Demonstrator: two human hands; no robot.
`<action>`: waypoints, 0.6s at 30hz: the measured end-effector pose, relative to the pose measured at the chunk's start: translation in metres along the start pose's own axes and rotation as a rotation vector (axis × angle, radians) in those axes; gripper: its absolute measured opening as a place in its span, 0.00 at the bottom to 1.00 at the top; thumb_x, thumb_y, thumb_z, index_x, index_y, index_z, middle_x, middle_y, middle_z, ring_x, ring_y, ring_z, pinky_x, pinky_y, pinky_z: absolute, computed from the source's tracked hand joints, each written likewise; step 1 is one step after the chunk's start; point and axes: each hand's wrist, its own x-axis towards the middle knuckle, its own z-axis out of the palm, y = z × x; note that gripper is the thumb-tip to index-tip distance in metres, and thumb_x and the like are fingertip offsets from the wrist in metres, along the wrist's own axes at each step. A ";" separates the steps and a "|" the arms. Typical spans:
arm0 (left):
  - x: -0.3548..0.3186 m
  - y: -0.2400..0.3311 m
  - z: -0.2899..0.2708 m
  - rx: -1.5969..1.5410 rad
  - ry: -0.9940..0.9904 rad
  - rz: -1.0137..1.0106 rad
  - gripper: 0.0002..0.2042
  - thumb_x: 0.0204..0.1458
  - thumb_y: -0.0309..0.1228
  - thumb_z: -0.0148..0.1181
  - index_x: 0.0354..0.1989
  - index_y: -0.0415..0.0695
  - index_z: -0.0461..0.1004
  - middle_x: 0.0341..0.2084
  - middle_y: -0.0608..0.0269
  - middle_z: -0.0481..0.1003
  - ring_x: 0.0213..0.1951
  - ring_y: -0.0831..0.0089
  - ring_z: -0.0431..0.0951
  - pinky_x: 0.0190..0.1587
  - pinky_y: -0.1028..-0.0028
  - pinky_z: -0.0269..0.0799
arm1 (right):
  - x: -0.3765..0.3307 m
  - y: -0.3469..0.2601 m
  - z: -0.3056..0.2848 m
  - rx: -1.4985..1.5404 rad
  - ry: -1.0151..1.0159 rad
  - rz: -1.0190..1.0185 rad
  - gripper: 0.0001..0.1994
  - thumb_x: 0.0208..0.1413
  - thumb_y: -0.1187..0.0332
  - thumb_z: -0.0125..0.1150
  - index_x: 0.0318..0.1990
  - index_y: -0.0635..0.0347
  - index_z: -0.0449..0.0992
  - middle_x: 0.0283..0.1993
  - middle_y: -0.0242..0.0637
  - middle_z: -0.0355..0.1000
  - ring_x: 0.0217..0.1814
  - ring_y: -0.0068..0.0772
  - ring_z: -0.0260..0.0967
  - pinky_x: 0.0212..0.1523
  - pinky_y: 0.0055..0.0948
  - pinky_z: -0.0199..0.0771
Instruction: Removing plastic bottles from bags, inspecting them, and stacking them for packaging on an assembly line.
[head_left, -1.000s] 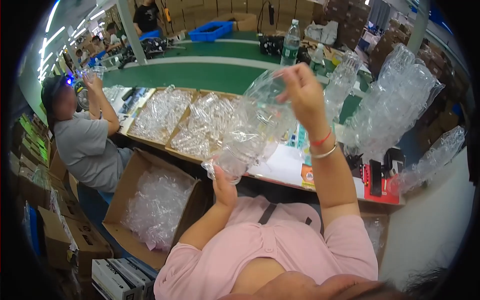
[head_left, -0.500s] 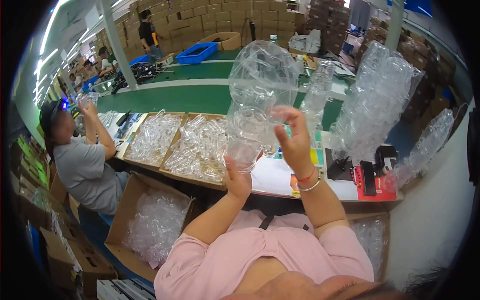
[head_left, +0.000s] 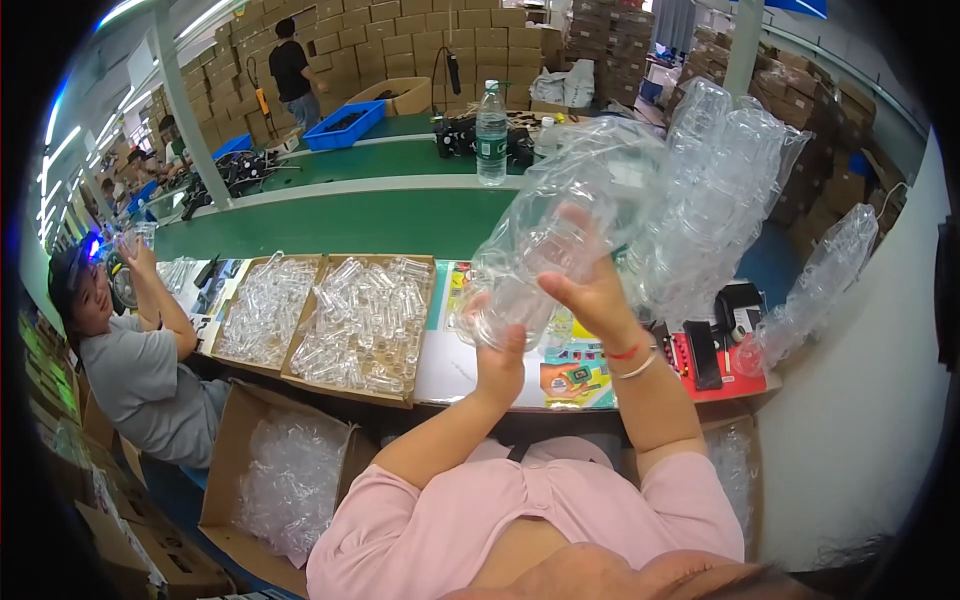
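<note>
A clear plastic container (head_left: 535, 280) is held up over the table, tilted to the right. A loose clear plastic bag (head_left: 610, 155) billows from its upper end, but where bag and container meet cannot be made out. My left hand (head_left: 500, 365) grips the lower end, thumb up and fingers partly hidden behind the clear plastic. My right hand (head_left: 590, 295), with a red string and a bangle at the wrist, closes round its right side, some fingers showing through the film. Beyond it to the right stand tall stacks of clear plastic containers (head_left: 720, 190) wrapped in film.
Two shallow cartons (head_left: 432, 330) of clear plastic tubes lie left on the table. Below is an open carton (head_left: 222, 490) of clear plastic pieces. A water bottle (head_left: 491, 135) stands behind. Right are a black phone-like object (head_left: 703, 355) and another stack (head_left: 825, 275). A co-worker (head_left: 150, 380) sits left.
The container and bag have swung from nearly upright to a rightward tilt. My right hand has moved lower and closed against the plastic. My view has shifted slightly, uncovering the water bottle.
</note>
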 end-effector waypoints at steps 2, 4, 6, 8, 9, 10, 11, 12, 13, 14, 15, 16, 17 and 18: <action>-0.004 -0.006 -0.009 0.346 -0.093 0.126 0.30 0.58 0.52 0.35 0.55 0.33 0.57 0.55 0.51 0.56 0.56 0.63 0.59 0.60 0.67 0.50 | -0.004 0.010 -0.004 0.032 0.075 0.017 0.33 0.49 0.60 0.64 0.58 0.63 0.54 0.52 0.39 0.60 0.53 0.30 0.61 0.53 0.28 0.63; 0.001 0.009 -0.031 0.233 -0.184 0.204 0.28 0.59 0.50 0.34 0.51 0.35 0.63 0.47 0.53 0.64 0.54 0.66 0.61 0.58 0.67 0.52 | -0.010 0.017 -0.024 0.217 0.231 0.049 0.34 0.46 0.64 0.67 0.58 0.63 0.55 0.51 0.38 0.61 0.52 0.30 0.61 0.52 0.29 0.63; -0.002 0.037 -0.051 0.106 -0.016 -0.139 0.17 0.59 0.43 0.43 0.39 0.41 0.70 0.32 0.66 0.71 0.37 0.76 0.68 0.44 0.75 0.63 | -0.024 0.008 -0.031 0.335 0.233 0.143 0.36 0.43 0.66 0.69 0.58 0.63 0.54 0.51 0.39 0.60 0.53 0.30 0.62 0.53 0.30 0.64; 0.002 0.034 -0.087 0.265 0.048 -0.196 0.08 0.57 0.32 0.49 0.29 0.42 0.69 0.24 0.70 0.69 0.31 0.79 0.66 0.36 0.77 0.62 | -0.042 0.011 -0.033 0.325 0.120 0.119 0.37 0.42 0.64 0.69 0.57 0.65 0.53 0.51 0.41 0.59 0.53 0.32 0.62 0.53 0.32 0.64; 0.002 0.035 -0.099 0.369 0.071 -0.193 0.09 0.56 0.30 0.50 0.25 0.42 0.68 0.22 0.69 0.68 0.29 0.78 0.66 0.34 0.76 0.62 | -0.056 0.021 -0.037 0.281 0.124 0.138 0.39 0.41 0.64 0.70 0.57 0.65 0.52 0.51 0.41 0.59 0.54 0.33 0.62 0.54 0.33 0.64; 0.003 0.038 -0.112 0.378 0.069 -0.213 0.09 0.56 0.30 0.50 0.25 0.42 0.68 0.22 0.69 0.68 0.29 0.78 0.66 0.34 0.76 0.62 | -0.067 0.031 -0.041 0.289 0.136 0.155 0.39 0.41 0.64 0.70 0.57 0.65 0.52 0.51 0.41 0.59 0.54 0.33 0.62 0.54 0.33 0.64; 0.005 0.043 -0.124 0.715 -0.003 0.004 0.09 0.54 0.30 0.52 0.23 0.41 0.65 0.20 0.67 0.66 0.27 0.75 0.65 0.33 0.76 0.61 | -0.077 0.041 -0.045 0.125 0.128 0.115 0.41 0.41 0.61 0.71 0.58 0.63 0.50 0.51 0.42 0.61 0.54 0.35 0.62 0.54 0.35 0.64; 0.005 0.048 -0.126 1.040 -0.090 0.223 0.10 0.52 0.29 0.54 0.22 0.40 0.63 0.18 0.65 0.64 0.26 0.72 0.65 0.31 0.75 0.60 | -0.090 0.053 -0.049 -0.044 0.119 0.082 0.43 0.40 0.57 0.71 0.59 0.60 0.49 0.51 0.42 0.62 0.55 0.37 0.62 0.55 0.36 0.65; 0.009 0.050 -0.121 1.182 -0.138 0.329 0.12 0.49 0.28 0.57 0.21 0.39 0.60 0.16 0.60 0.61 0.22 0.66 0.63 0.28 0.72 0.59 | -0.101 0.069 -0.060 -0.276 0.082 0.088 0.38 0.40 0.55 0.70 0.56 0.61 0.57 0.51 0.43 0.64 0.54 0.39 0.63 0.56 0.38 0.62; 0.006 0.053 -0.108 1.188 -0.146 0.302 0.12 0.49 0.28 0.57 0.21 0.39 0.60 0.16 0.60 0.61 0.22 0.66 0.63 0.28 0.72 0.59 | -0.114 0.077 -0.062 -0.267 0.084 0.113 0.38 0.40 0.55 0.70 0.56 0.61 0.57 0.51 0.43 0.64 0.54 0.39 0.63 0.56 0.38 0.62; 0.004 0.057 -0.094 1.210 -0.267 0.119 0.11 0.50 0.29 0.56 0.24 0.39 0.61 0.16 0.59 0.62 0.22 0.66 0.64 0.27 0.71 0.59 | -0.120 0.084 -0.061 -0.536 -0.006 0.025 0.35 0.39 0.56 0.70 0.54 0.61 0.60 0.51 0.43 0.63 0.52 0.41 0.64 0.54 0.39 0.63; 0.002 0.056 -0.081 1.218 -0.384 -0.063 0.10 0.50 0.30 0.56 0.26 0.39 0.62 0.17 0.58 0.63 0.21 0.65 0.64 0.26 0.70 0.59 | -0.126 0.090 -0.061 -0.806 -0.096 -0.072 0.33 0.38 0.57 0.71 0.51 0.61 0.64 0.51 0.43 0.62 0.51 0.42 0.64 0.51 0.40 0.63; 0.002 0.052 -0.070 1.124 -0.459 -0.235 0.10 0.52 0.33 0.54 0.30 0.39 0.62 0.17 0.56 0.64 0.21 0.64 0.65 0.25 0.69 0.60 | -0.128 0.096 -0.062 -1.029 -0.238 -0.405 0.27 0.40 0.57 0.68 0.47 0.60 0.69 0.48 0.43 0.66 0.50 0.47 0.64 0.53 0.39 0.62; 0.001 0.043 -0.060 1.012 -0.539 -0.400 0.12 0.54 0.36 0.52 0.35 0.39 0.63 0.18 0.55 0.65 0.21 0.63 0.66 0.24 0.69 0.60 | -0.136 0.104 -0.062 -1.026 -0.239 -0.404 0.27 0.40 0.57 0.68 0.47 0.60 0.69 0.48 0.43 0.66 0.50 0.47 0.64 0.53 0.39 0.62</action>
